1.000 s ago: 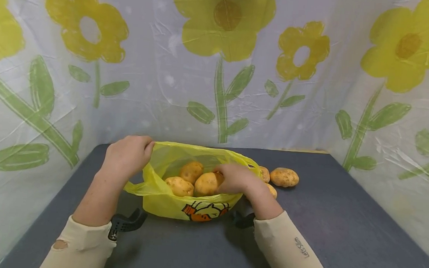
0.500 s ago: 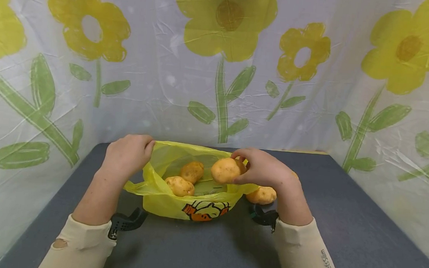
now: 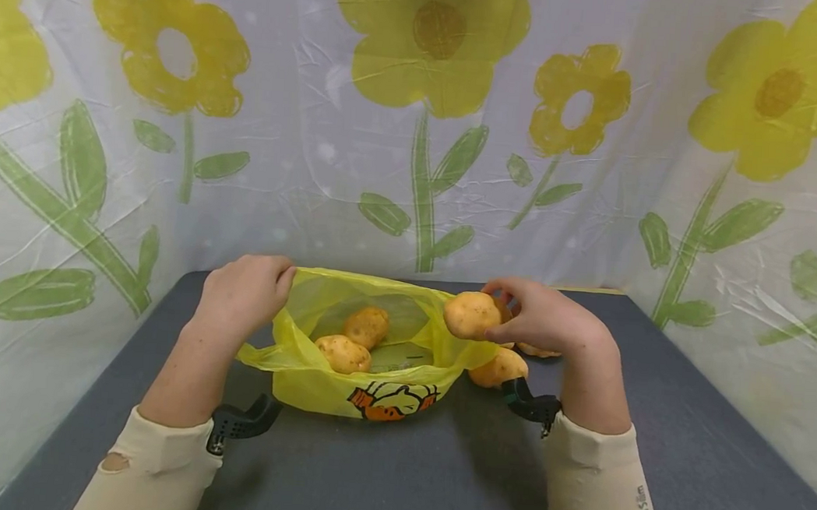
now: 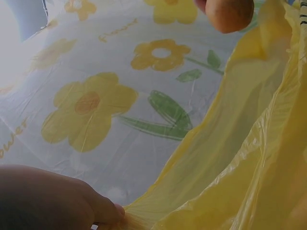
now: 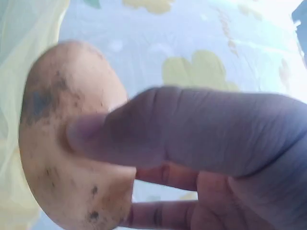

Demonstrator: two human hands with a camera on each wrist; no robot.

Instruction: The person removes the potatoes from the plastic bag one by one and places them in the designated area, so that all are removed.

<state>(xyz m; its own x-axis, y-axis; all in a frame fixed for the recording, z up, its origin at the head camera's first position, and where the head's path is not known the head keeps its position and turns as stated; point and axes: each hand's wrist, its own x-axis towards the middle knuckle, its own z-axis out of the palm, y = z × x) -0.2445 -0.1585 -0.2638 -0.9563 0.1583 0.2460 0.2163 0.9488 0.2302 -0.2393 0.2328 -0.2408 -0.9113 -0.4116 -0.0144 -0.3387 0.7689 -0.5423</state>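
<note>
My left hand (image 3: pixel 248 290) is pinching a thin yellow plastic bag (image 3: pixel 309 389); my right hand (image 3: pixel 552 317) is gripping an oval tan potato (image 3: pixel 470 316) by the bag's right rim. Taut film, firm thumb should be helping.

Head view: small dark lettering (image 3: pixel 643 506) on the right sleeve (image 3: pixel 598 485), lower right of the frame, running sideways, looks like "LetsSlim". Left wrist view: orange word "flower" (image 4: pixel 118 30) printed on the sheet (image 4: pixel 144 81), upper middle; second print "ower" (image 4: pixel 13 139) at left edge, cut off by the frame. Right wrist view: orange letters (image 5: pixel 229 32) on the sheet, upper right, too blurred to read.
</note>
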